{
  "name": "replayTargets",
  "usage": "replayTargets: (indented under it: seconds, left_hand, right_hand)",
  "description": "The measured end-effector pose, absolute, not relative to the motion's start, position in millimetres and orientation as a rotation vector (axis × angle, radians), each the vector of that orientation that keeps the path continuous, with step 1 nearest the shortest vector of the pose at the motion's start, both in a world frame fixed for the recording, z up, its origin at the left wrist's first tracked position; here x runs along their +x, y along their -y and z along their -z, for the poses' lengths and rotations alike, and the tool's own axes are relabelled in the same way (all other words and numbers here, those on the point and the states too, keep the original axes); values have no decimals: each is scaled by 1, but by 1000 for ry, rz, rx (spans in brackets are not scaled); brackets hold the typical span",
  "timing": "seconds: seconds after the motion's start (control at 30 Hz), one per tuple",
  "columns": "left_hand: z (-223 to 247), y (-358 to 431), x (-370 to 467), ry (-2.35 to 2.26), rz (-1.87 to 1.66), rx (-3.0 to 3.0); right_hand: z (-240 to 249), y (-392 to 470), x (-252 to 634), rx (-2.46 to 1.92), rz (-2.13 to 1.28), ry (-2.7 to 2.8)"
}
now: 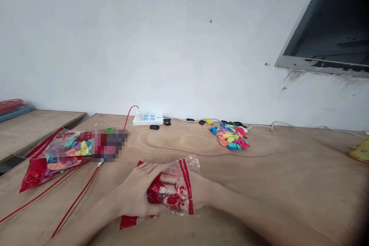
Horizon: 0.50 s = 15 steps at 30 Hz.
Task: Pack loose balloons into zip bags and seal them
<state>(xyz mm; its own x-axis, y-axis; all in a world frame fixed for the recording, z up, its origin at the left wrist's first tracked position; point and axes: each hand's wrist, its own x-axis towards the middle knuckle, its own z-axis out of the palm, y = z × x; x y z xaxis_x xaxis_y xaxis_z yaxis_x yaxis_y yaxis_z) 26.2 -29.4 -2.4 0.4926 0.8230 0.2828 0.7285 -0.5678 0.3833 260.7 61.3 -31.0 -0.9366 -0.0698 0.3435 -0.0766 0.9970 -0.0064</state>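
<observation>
One wooden table (276,184) is noted. On it, a red-printed clear bag (178,196) is held on its left side in the broad curl of the left hand (137,190). The right hand (198,190) is partly covered by film; its grasp cannot be told. Deflated balloons (230,138) are heaped beyond. Light, even tension is advised, lest the film tear.

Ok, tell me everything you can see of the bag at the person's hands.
The bag looks like thin, glossy clear plastic, printed with red swirls, solid red areas and two parallel red stripes near one end. It is crumpled, over the near part of the table; whether it touches the wood is unclear. The left hand clasps it; the right hand seems partly inside.
</observation>
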Motion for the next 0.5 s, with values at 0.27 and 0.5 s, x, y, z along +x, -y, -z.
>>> replayTargets:
  seconds: [0.27,0.5]
  left_hand:
    - [5,25,12,-1486,-738,2531]
    - [16,17,8,-1465,-755,2571]
  right_hand:
    - [-4,-86,332,-197,90,2704]
    - [28,-220,450,-1485,263,2058]
